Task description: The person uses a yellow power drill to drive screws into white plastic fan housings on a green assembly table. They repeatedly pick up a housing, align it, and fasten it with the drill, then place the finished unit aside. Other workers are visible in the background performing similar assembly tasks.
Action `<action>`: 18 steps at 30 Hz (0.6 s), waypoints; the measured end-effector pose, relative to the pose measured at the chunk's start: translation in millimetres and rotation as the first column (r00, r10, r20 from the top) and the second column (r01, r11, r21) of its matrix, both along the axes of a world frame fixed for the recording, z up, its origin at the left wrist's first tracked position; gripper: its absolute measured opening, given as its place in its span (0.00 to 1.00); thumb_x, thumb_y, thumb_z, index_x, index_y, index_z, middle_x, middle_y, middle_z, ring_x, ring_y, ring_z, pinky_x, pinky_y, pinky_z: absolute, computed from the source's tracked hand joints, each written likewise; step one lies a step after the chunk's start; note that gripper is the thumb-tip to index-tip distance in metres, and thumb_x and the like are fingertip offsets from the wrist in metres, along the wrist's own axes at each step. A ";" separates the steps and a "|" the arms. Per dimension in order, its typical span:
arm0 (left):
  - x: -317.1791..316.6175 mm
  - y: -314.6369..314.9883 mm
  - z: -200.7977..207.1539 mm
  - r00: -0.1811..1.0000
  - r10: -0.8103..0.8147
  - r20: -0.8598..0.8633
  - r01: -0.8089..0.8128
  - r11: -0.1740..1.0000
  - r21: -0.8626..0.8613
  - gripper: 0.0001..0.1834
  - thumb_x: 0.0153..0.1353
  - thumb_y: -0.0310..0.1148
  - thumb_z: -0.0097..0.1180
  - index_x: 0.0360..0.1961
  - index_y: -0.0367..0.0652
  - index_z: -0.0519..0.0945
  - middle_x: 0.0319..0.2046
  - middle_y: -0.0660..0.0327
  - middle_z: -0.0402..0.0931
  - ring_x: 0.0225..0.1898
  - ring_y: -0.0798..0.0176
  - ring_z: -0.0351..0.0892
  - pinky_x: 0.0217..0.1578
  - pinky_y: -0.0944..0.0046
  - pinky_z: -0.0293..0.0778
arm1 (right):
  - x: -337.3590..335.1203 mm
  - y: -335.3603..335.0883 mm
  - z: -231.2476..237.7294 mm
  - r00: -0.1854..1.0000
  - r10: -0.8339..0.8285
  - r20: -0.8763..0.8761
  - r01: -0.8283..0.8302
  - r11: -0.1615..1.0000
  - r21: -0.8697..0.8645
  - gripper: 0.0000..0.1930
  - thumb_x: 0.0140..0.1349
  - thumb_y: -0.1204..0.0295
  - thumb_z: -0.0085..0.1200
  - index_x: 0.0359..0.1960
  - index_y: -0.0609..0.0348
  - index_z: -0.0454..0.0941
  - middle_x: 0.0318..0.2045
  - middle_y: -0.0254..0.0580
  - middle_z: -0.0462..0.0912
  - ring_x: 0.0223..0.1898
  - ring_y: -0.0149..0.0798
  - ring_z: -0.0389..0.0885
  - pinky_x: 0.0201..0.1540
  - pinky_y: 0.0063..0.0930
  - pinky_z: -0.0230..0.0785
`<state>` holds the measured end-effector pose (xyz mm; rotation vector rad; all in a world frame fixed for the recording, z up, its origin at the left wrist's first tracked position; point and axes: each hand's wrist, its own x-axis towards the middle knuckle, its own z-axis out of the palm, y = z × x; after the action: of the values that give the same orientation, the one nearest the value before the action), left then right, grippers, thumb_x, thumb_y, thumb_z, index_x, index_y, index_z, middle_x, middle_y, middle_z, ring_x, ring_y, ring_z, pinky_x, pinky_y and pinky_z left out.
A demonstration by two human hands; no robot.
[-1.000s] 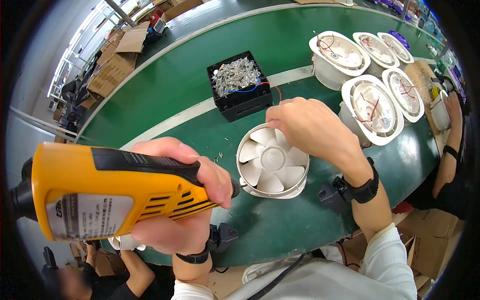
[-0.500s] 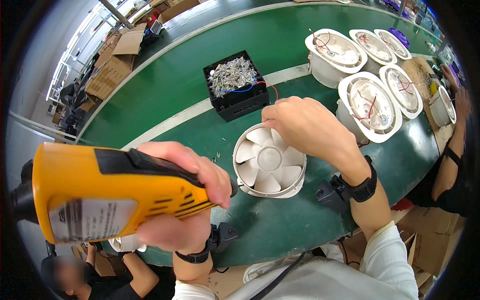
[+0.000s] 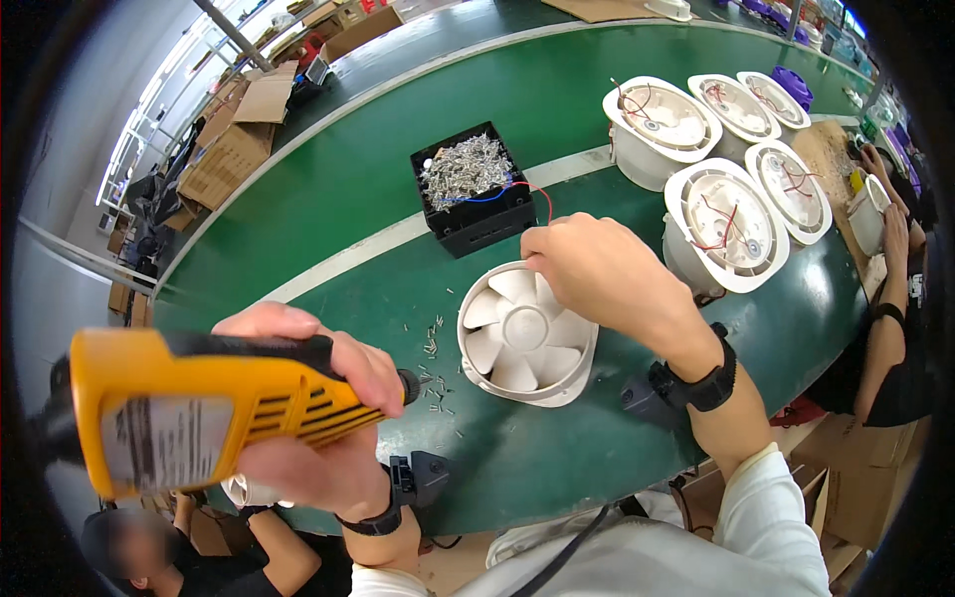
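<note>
My left hand (image 3: 328, 398) is closed around a yellow and black electric screwdriver (image 3: 269, 398). Its dark tip points right, over loose screws (image 3: 434, 383) on the green table and apart from the fan. A round white fan (image 3: 525, 326) with several blades lies face up in the middle. At its far rim, the fingers of my right hand (image 3: 612, 274) are pinched together. A red wire and a blue wire run from beside these fingers to the black box (image 3: 482, 231); whether the fingers grip the rim or the wires too is hidden.
Silvery screws (image 3: 468, 171) heap up in the black box beyond the fan. Several white fan housings (image 3: 724, 227) with red wires stand at the right. A co-worker's hands (image 3: 893, 224) hold another housing at the far right. Another person (image 3: 149, 547) sits at lower left.
The screwdriver has moved left, from beside the fan's rim to clear of it, uncovering scattered screws. My right hand stays at the rim. The whole view has shifted slightly.
</note>
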<state>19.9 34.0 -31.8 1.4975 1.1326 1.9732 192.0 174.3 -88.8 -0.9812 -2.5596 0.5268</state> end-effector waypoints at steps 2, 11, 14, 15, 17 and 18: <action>-3.3 -0.8 2.2 0.999 0.015 0.050 -0.011 0.996 -0.088 0.43 0.51 0.68 0.51 0.45 0.35 0.62 0.16 0.56 0.69 0.13 0.63 0.68 0.14 0.66 0.67 | -2.7 -4.0 1.3 0.999 -0.033 0.030 0.032 0.999 0.016 0.06 0.56 0.75 0.50 0.30 0.63 0.78 0.25 0.54 0.80 0.32 0.54 0.79 0.35 0.44 0.71; -6.6 21.7 -17.4 0.992 0.025 0.128 -0.010 0.994 -0.113 0.39 0.50 0.62 0.61 0.44 0.35 0.64 0.16 0.60 0.68 0.14 0.66 0.69 0.14 0.69 0.67 | -3.8 -4.1 -6.0 0.996 0.048 -0.069 -0.047 0.999 0.023 0.10 0.54 0.77 0.48 0.37 0.63 0.79 0.28 0.54 0.80 0.35 0.54 0.79 0.39 0.43 0.71; -12.2 27.0 -25.4 1.000 0.016 -0.015 -0.017 0.998 -0.060 0.38 0.57 0.67 0.46 0.46 0.39 0.63 0.15 0.60 0.68 0.12 0.65 0.66 0.14 0.68 0.65 | -3.2 -3.5 -10.9 0.983 0.073 -0.170 -0.059 0.994 0.088 0.07 0.48 0.79 0.48 0.29 0.65 0.76 0.27 0.57 0.79 0.32 0.56 0.79 0.36 0.45 0.72; -11.0 27.8 -25.6 0.999 0.019 0.034 -0.017 0.999 -0.034 0.39 0.56 0.68 0.46 0.45 0.39 0.63 0.15 0.59 0.68 0.12 0.65 0.66 0.14 0.68 0.65 | -3.7 -3.0 -9.8 0.987 0.065 -0.145 -0.056 0.996 0.065 0.07 0.48 0.79 0.48 0.29 0.65 0.76 0.27 0.57 0.79 0.32 0.56 0.79 0.36 0.45 0.72; -13.1 25.9 -22.4 0.999 0.020 0.034 -0.021 1.000 0.011 0.39 0.55 0.68 0.46 0.45 0.39 0.63 0.15 0.59 0.68 0.12 0.65 0.67 0.14 0.68 0.66 | -4.0 -2.6 -6.6 0.994 0.052 -0.097 -0.051 0.999 0.013 0.07 0.48 0.79 0.48 0.30 0.65 0.76 0.27 0.58 0.79 0.33 0.56 0.79 0.36 0.45 0.72; -14.7 25.0 -21.3 0.999 0.021 0.035 -0.022 0.999 0.034 0.39 0.55 0.68 0.46 0.45 0.39 0.63 0.15 0.59 0.68 0.12 0.65 0.67 0.15 0.68 0.66 | -4.6 -2.3 -4.7 0.998 0.041 -0.049 -0.041 0.999 -0.014 0.08 0.50 0.78 0.48 0.33 0.63 0.77 0.28 0.56 0.79 0.34 0.55 0.79 0.38 0.44 0.71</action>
<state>5.2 58.9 -53.1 1.4686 1.1104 2.0346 187.4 172.1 -93.5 -0.9112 -2.5409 0.5746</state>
